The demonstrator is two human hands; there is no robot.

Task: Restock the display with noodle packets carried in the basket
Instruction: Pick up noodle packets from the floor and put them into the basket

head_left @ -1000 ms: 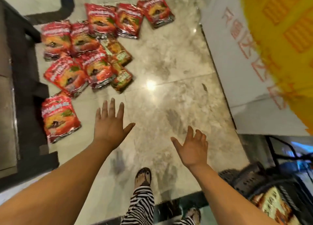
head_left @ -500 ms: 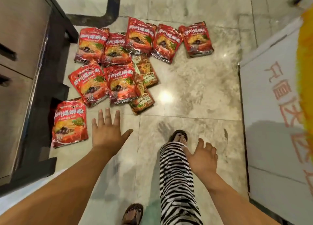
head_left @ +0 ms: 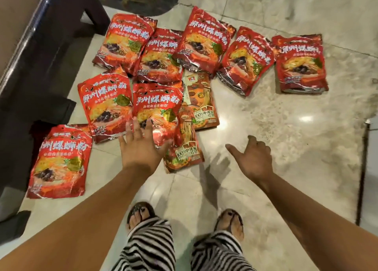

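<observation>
Several red noodle packets (head_left: 204, 41) lie flat on the marble floor, some overlapping. Two narrower orange-brown packets (head_left: 201, 99) lie among them, one partly under the other. One red packet (head_left: 59, 162) lies apart at the left. My left hand (head_left: 141, 146) is stretched out with spread fingers over the lower edge of a middle red packet (head_left: 157, 107); whether it touches is unclear. My right hand (head_left: 253, 158) hovers over bare floor to the right of the packets, fingers loosely curled, thumb out, holding nothing. No basket is in view.
A dark wooden cabinet (head_left: 30, 62) stands along the left, close to the leftmost packets. A white panel with a dark edge (head_left: 364, 168) stands at the right. My sandalled feet (head_left: 141, 215) and striped trousers are just below the hands.
I have stepped closer and leaned down, so the packets fill more of the view. My left hand has come over a middle red packet. The yellow object and the basket at the right have left view.
</observation>
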